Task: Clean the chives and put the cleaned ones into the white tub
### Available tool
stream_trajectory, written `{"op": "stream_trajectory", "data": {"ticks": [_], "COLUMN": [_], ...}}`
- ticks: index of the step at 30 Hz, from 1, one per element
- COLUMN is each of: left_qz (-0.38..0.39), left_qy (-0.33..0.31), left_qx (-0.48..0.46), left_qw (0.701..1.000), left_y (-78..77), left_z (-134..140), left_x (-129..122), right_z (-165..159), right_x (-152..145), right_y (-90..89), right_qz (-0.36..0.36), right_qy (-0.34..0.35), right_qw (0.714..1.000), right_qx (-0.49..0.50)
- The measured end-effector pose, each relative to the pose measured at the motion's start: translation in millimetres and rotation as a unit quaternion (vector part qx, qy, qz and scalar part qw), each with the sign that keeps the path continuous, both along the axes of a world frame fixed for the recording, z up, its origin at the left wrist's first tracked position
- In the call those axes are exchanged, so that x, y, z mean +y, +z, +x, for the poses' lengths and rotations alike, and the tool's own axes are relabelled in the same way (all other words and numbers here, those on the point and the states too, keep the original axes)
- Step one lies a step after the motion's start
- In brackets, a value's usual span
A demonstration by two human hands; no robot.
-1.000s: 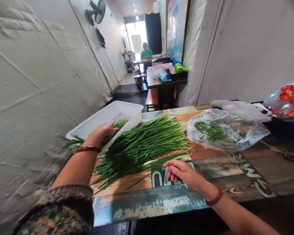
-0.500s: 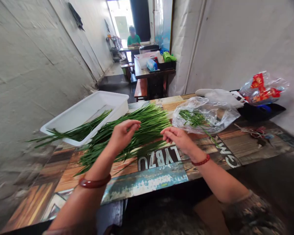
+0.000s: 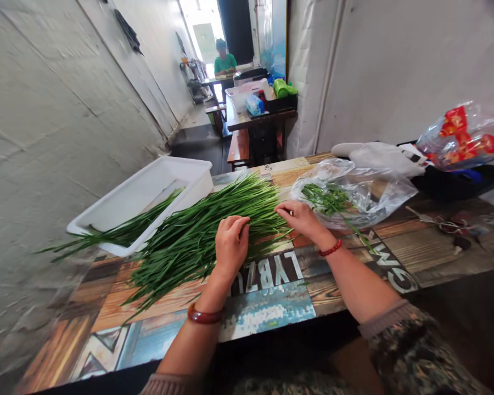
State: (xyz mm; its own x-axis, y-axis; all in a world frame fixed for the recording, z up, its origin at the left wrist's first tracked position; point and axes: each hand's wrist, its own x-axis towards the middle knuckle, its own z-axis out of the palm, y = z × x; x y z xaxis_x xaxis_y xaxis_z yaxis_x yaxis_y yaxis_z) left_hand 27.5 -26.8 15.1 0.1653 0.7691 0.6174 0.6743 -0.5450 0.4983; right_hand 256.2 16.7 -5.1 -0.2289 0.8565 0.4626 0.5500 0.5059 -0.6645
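A large heap of garlic chives (image 3: 197, 225) lies across the table, its pale stem ends toward the right. Over the near right side of the heap is my left hand (image 3: 231, 244), its fingers curled and thumb close to the index finger. My right hand (image 3: 299, 218) is closed in a pinch at the pale stem ends. Whatever either hand holds is too small or hidden to make out. A smaller bunch of chives (image 3: 148, 222) rests in a white plastic tub (image 3: 102, 211), with leaves hanging over its left end.
Right of the heap, a clear plastic bag (image 3: 385, 206) holds green trimmings (image 3: 327, 198). Beyond it are a black tray (image 3: 448, 186), a red-printed clear bag (image 3: 456, 137) and keys (image 3: 461, 241). A person in green (image 3: 225, 65) sits at a far table.
My left hand has moved right and nearer to me, closer to my right hand. My right hand stays by the stem ends, having shifted slightly. The view has turned a little.
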Motion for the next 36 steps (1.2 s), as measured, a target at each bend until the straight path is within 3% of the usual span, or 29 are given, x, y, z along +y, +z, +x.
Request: {"op": "stream_trajectory", "data": {"ticks": [4,12,18,21,24,26,29,31,36], "left_qz": [0.016,0.064,0.092,0.121,0.146,0.131,0.058,0.008,-0.081], "left_qy": [0.011,0.009,0.045,0.095,0.127,0.108,0.023,-0.012,-0.028], "left_qx": [0.030,0.105,0.078,0.071,0.098,0.129,0.172,0.186,0.137], "left_qw": [0.999,0.992,0.992,0.986,0.976,0.977,0.983,0.983,0.987], "left_y": [-6.5,-8.6,-2.7,3.5,9.1,10.9,8.2,3.4,-6.5], "left_z": [-1.0,7.6,4.5,2.5,5.4,8.8,12.1,11.6,6.0], "left_x": [2.1,2.6,-4.5,-10.6,-15.7,-17.2,-16.0,-13.5,-6.1], "right_z": [1.7,-13.7,-8.7,-5.4,-5.7,-7.7,-10.3,-9.4,1.4], "right_x": [-6.1,-10.1,-17.4,-21.2,-22.8,-23.1,-23.1,-22.1,-16.6], "right_y": [-6.0,-8.0,10.2,20.2,23.4,22.5,20.5,19.8,18.9], "right_qz": [0.039,0.097,0.115,0.075,0.041,0.037,0.028,0.014,-0.030], "right_qy": [0.028,-0.028,-0.001,0.056,0.103,0.123,0.137,0.120,-0.029], "right_qw": [0.995,0.974,0.992,0.994,0.989,0.988,0.986,0.988,0.985], "right_qx": [-0.088,-0.205,-0.052,0.062,0.092,0.086,0.086,0.098,0.165]}}
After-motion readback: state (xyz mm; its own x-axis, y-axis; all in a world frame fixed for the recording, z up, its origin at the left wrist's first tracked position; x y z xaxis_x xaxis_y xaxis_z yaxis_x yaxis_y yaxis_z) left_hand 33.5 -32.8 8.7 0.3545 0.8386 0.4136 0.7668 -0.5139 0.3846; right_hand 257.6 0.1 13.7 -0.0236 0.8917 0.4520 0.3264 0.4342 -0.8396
